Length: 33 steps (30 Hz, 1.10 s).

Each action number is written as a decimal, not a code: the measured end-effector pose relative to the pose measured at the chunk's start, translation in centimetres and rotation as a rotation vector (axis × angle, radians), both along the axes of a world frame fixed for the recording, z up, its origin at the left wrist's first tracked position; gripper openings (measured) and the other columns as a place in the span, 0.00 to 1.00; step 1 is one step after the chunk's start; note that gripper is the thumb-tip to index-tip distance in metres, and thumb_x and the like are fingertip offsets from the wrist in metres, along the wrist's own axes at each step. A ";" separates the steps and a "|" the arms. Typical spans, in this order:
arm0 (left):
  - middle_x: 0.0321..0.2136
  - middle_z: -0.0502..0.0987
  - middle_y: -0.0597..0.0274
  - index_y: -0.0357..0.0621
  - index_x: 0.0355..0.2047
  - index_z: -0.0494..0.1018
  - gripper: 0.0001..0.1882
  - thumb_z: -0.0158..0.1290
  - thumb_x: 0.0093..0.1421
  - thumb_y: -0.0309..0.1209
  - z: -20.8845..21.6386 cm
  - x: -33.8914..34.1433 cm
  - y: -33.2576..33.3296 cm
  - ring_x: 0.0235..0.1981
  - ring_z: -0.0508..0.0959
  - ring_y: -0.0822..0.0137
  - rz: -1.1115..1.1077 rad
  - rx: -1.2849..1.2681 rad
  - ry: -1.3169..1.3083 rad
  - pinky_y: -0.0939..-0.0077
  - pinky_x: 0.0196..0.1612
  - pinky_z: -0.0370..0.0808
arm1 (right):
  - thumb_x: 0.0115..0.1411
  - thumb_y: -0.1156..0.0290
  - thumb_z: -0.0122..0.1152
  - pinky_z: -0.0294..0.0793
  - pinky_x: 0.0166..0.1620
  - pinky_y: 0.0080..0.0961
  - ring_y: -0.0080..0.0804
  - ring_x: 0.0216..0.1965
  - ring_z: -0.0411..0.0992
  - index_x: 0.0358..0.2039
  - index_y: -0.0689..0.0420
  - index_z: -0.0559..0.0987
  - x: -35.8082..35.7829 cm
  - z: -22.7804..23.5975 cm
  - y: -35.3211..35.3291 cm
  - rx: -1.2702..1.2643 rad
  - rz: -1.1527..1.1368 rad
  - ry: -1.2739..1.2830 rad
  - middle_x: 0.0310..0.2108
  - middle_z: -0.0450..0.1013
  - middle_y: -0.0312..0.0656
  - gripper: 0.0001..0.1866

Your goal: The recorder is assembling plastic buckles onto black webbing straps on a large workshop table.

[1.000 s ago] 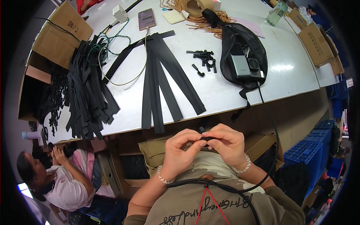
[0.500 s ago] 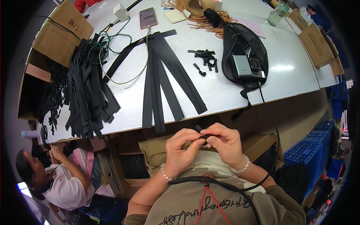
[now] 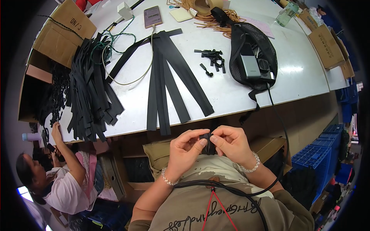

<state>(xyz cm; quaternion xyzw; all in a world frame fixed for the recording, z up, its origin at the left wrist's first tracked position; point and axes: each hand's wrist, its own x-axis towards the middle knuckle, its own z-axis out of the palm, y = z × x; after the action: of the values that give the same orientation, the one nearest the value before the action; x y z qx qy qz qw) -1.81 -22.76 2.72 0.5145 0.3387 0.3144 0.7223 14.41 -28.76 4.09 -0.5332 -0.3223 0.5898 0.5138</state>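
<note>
In front of my body, just off the table's near edge, both hands pinch a small black piece. My left hand holds it between thumb and fingertips on one side, and my right hand does so on the other. Its exact kind is partly hidden by my fingers. Long flat black strips, zipper-like, lie fanned on the table beyond my hands. A cluster of small black pieces with flat tabs sits farther up, and one lone piece lies beside it.
A thick pile of black strips hangs over the table's left edge beside an open cardboard box. At right lies a black mesh bag holding a grey device. A phone is far back. At left, a co-worker's arm reaches toward the table.
My fingertips have shifted on the black piece, which now hangs down more visibly between them. The co-worker's arm has reached up to the small black pieces by the box.
</note>
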 end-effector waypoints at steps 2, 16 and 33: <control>0.29 0.73 0.70 0.38 0.43 0.74 0.13 0.54 0.56 0.20 -0.1 0.0 -0.1 0.27 0.68 0.83 0.004 -0.020 0.003 0.90 0.28 0.66 | 0.58 0.78 0.56 0.59 0.20 0.09 0.08 0.20 0.62 0.28 0.64 0.74 -0.2 -0.1 -0.1 0.001 0.012 -0.041 0.20 0.66 0.28 0.03; 0.27 0.74 0.66 0.39 0.39 0.77 0.11 0.57 0.54 0.21 0.1 -0.1 0.2 0.26 0.70 0.81 -0.050 0.131 0.086 0.88 0.29 0.68 | 0.55 0.80 0.55 0.55 0.21 0.11 0.10 0.21 0.59 0.23 0.63 0.74 -1.5 -2.2 -0.7 0.180 -0.181 -0.125 0.20 0.65 0.29 0.05; 0.28 0.77 0.70 0.42 0.34 0.76 0.06 0.57 0.56 0.28 -6.3 1.4 0.9 0.24 0.72 0.83 0.049 -0.467 0.152 0.91 0.25 0.68 | 0.58 0.76 0.58 0.72 0.27 0.15 0.20 0.22 0.71 0.32 0.62 0.75 1.0 -7.9 0.2 -0.171 -0.139 0.310 0.23 0.72 0.36 0.04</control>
<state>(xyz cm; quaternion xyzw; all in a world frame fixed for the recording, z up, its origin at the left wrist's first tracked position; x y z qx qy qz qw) -0.38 -21.90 -3.62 0.3472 0.4678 0.2053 0.7864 15.44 -28.53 -3.77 -0.4986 -0.1507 0.6533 0.5495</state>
